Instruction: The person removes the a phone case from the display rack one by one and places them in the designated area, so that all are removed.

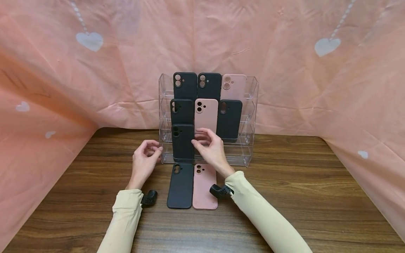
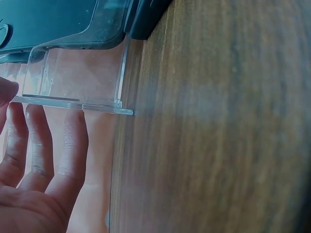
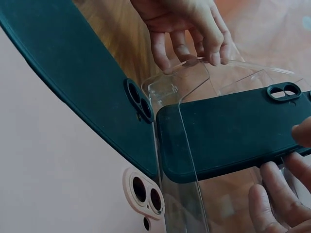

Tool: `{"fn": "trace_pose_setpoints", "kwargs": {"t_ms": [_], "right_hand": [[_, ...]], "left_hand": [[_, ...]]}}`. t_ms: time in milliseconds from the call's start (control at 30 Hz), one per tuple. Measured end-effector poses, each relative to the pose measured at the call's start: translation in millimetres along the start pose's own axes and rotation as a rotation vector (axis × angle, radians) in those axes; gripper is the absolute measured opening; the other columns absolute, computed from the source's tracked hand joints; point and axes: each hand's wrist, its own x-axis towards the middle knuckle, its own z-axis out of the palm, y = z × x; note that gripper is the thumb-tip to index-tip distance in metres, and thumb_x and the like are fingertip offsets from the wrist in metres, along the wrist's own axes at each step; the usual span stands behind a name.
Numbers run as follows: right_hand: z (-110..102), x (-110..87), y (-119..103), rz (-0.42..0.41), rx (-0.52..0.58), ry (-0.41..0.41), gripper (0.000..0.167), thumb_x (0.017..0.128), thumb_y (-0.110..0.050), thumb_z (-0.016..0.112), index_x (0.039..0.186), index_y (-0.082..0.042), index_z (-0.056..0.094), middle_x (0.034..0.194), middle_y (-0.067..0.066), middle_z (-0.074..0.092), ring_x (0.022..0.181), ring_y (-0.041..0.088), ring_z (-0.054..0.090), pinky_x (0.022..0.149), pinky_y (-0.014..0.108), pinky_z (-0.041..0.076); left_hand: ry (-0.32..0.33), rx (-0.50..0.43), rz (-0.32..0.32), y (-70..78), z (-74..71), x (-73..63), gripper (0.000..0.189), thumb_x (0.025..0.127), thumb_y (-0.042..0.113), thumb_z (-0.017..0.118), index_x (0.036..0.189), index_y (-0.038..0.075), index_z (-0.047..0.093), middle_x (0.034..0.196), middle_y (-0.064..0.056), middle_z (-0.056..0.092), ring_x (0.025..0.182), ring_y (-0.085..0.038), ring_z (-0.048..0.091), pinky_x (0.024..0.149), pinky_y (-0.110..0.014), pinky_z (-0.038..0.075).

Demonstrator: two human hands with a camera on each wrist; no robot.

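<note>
A clear stepped display rack (image 1: 234,160) stands on the wooden table with black and pink phone cases upright on its tiers. My left hand (image 1: 146,160) pinches the rack's left side panel (image 2: 73,104), thumb on one face and fingers on the other. In its lowest occupied tier, at the left, stands a black phone case (image 1: 182,144). My right hand (image 1: 211,146) holds this case by its right edge; in the right wrist view the thumb overlaps its back and fingertips meet its edge. On the table before the rack lie another black case (image 1: 180,186) and a pink case (image 1: 205,182).
Behind the held case stand a black case (image 1: 182,110), a pink case (image 1: 206,112) and a dark case (image 1: 230,119). The top tier bears two black cases and a pink case (image 1: 234,88). A pink heart-print cloth (image 1: 284,70) hangs around the table.
</note>
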Motion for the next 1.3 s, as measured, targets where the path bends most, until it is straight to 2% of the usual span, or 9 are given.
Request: {"fn": "trace_pose_setpoints", "kwargs": {"t_ms": [200, 500, 667, 800, 1000, 1167, 1300], "right_hand": [[3, 0.5, 0, -0.032, 0.001, 0.027, 0.040, 0.089, -0.004, 0.077, 0.127, -0.008, 0.066, 0.108, 0.017, 0.076, 0.097, 0.031, 0.075, 0.091, 0.043, 0.062], [5, 1.7, -3, -0.047, 0.034, 0.005, 0.044, 0.087, 0.005, 0.075, 0.129, -0.001, 0.064, 0.105, 0.027, 0.071, 0.094, 0.039, 0.072, 0.091, 0.048, 0.061], [4, 2.1, -6, -0.061, 0.040, -0.014, 0.045, 0.088, 0.011, 0.071, 0.131, 0.005, 0.061, 0.107, 0.033, 0.068, 0.094, 0.045, 0.070, 0.090, 0.053, 0.060], [2, 3.2, -6, -0.090, 0.043, 0.002, 0.048, 0.087, 0.011, 0.072, 0.132, 0.003, 0.061, 0.105, 0.031, 0.068, 0.092, 0.045, 0.071, 0.089, 0.055, 0.060], [-6, 4.7, -7, -0.160, 0.033, 0.025, 0.053, 0.085, 0.009, 0.075, 0.135, -0.005, 0.062, 0.101, 0.024, 0.071, 0.089, 0.036, 0.074, 0.087, 0.044, 0.064], [-14, 6.8, -12, -0.200, 0.034, 0.019, 0.053, 0.086, 0.009, 0.074, 0.136, -0.007, 0.062, 0.101, 0.022, 0.072, 0.090, 0.033, 0.073, 0.085, 0.028, 0.063], [-20, 7.6, -20, -0.207, 0.046, 0.011, 0.053, 0.087, 0.009, 0.073, 0.136, -0.007, 0.061, 0.102, 0.023, 0.073, 0.090, 0.032, 0.073, 0.082, 0.021, 0.061]], "left_hand": [[-0.002, 0.005, -0.012, 11.4, -0.5, -3.0, 0.022, 0.094, 0.005, 0.071, 0.114, -0.004, 0.065, 0.087, -0.006, 0.063, 0.077, -0.020, 0.072, 0.070, -0.035, 0.066], [0.004, -0.025, 0.028, -8.7, 0.5, 3.9, 0.022, 0.093, 0.014, 0.075, 0.112, 0.005, 0.068, 0.087, -0.003, 0.064, 0.074, -0.010, 0.070, 0.066, -0.029, 0.065], [0.001, -0.026, 0.045, -11.0, 0.4, 4.1, 0.021, 0.094, 0.014, 0.074, 0.111, 0.005, 0.068, 0.086, -0.003, 0.064, 0.073, -0.008, 0.070, 0.066, -0.030, 0.065], [-0.001, -0.031, 0.048, -10.4, 0.4, 3.6, 0.019, 0.093, 0.011, 0.074, 0.110, 0.004, 0.067, 0.085, -0.001, 0.063, 0.071, -0.010, 0.070, 0.065, -0.035, 0.066], [0.000, -0.042, 0.053, -9.7, 0.8, 3.1, 0.019, 0.093, 0.008, 0.073, 0.110, 0.004, 0.067, 0.083, 0.001, 0.062, 0.072, -0.015, 0.072, 0.065, -0.039, 0.066], [0.001, -0.038, 0.054, -9.1, 1.0, 2.9, 0.019, 0.093, 0.008, 0.073, 0.110, 0.004, 0.067, 0.084, 0.001, 0.062, 0.073, -0.016, 0.072, 0.065, -0.039, 0.066], [0.002, -0.038, 0.048, -9.4, 1.4, 2.8, 0.019, 0.093, 0.008, 0.073, 0.111, 0.003, 0.067, 0.084, 0.002, 0.061, 0.074, -0.017, 0.072, 0.065, -0.038, 0.066]]}}
